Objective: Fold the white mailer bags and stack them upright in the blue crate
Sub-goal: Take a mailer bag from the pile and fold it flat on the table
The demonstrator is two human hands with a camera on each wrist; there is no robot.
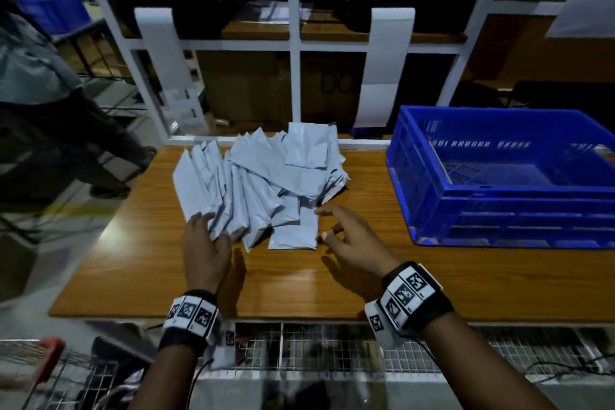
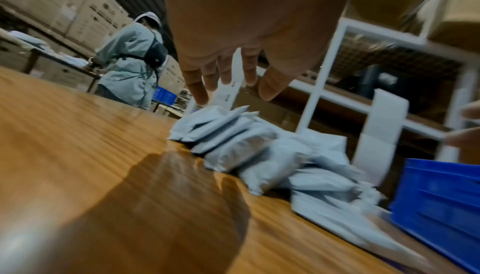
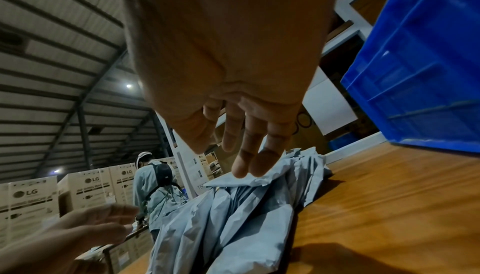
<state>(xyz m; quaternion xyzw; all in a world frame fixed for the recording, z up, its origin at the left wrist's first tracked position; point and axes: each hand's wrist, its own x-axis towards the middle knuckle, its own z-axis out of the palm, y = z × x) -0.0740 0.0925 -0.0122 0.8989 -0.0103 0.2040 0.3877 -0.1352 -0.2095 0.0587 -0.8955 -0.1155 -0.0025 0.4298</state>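
Blue crate (image 1: 429,183) cut off right; mailer bags (image 1: 259,183) overlap

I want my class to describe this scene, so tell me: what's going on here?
A person stands at a wooden table and reaches both hands toward a heap of white mailer bags. The left hand has its fingers spread at the heap's near left edge. The right hand, also open, is at the near right edge. Neither hand grips a bag yet. The blue crate sits to the right on the table, and no bags show inside it. Another person works in the background.
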